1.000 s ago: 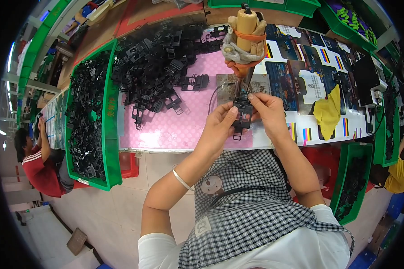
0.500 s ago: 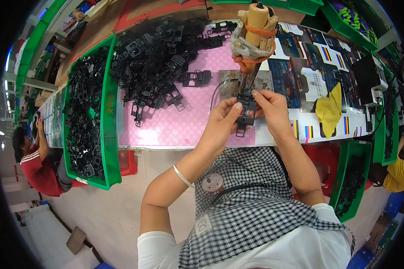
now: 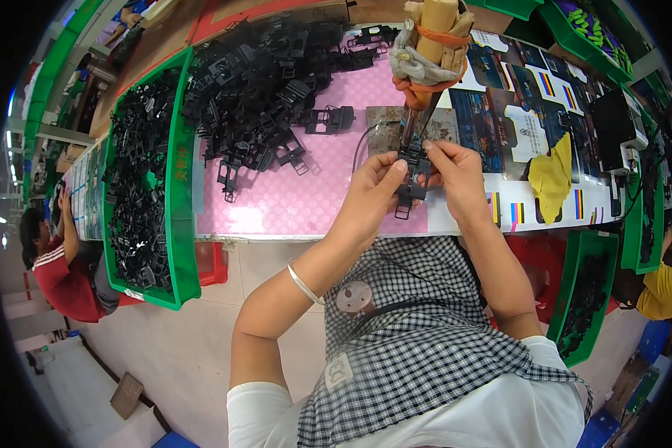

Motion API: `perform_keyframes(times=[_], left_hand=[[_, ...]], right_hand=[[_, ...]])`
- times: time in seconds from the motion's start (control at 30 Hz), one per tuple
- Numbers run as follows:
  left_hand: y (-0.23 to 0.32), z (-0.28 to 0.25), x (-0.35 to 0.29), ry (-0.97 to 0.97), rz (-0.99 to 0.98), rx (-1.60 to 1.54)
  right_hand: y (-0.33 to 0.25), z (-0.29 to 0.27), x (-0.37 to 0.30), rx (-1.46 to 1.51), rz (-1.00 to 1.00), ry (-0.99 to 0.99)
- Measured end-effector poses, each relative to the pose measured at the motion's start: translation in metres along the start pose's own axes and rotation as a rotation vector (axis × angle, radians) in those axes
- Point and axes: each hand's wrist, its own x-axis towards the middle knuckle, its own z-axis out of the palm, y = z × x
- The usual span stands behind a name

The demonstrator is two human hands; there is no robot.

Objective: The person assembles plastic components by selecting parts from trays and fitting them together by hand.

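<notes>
While both forearms reach up over the table edge, the person's hands are at work just below the wooden-handled tool (image 3: 429,56), whose handle is wrapped in cloth and bound with orange bands. Directly beneath its metal shaft lies a black plastic frame (image 3: 411,187), tilted toward the person; whether the shaft's tip touches it cannot be told. The left hand (image 3: 375,190) grips the frame's left side, thumb pressed on top, the fingers partly hidden. The right hand (image 3: 458,175) holds the upper right side between a bent thumb and finger. Behind the shaft, under the tool, a stained metal plate (image 3: 384,123) rests on the table. Left of the tool, a large heap of black plastic frames (image 3: 261,82) spreads over a pink dotted sheet (image 3: 276,216), with one loose frame (image 3: 327,119) between heap and tool. Farther left of the tool stands a green bin (image 3: 184,246) filled with small black parts. Right of the tool, a crumpled yellow cloth (image 3: 551,183) lies on printed card sheets (image 3: 526,134), and a second green bin (image 3: 565,291) sits lower, beyond the right forearm.
</notes>
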Motion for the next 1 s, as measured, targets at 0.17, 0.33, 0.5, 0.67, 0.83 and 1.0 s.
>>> perform_keyframes(times=[0.17,0.33,0.5,0.67,0.83,1.0], left_hand=[[0.000,-0.001,0.001,0.002,-0.021,0.009],[-0.003,-0.004,0.005,-0.003,-0.021,-0.008],[0.001,-0.002,0.001,0.006,-0.030,0.022],[0.003,-0.003,-0.001,-0.004,-0.045,0.027],[0.002,-0.006,0.001,-0.045,-0.043,0.018],[0.001,-0.008,0.000,-0.043,-0.069,0.050]], right_hand=[[0.001,0.001,0.001,0.000,0.005,0.013],[0.002,0.002,0.002,0.015,-0.002,0.013],[0.003,0.004,-0.001,-0.025,-0.050,0.046],[0.002,0.006,-0.004,-0.018,-0.058,0.053],[-0.002,0.007,-0.007,-0.036,-0.057,0.045],[0.001,0.008,-0.009,-0.027,-0.060,0.064]])
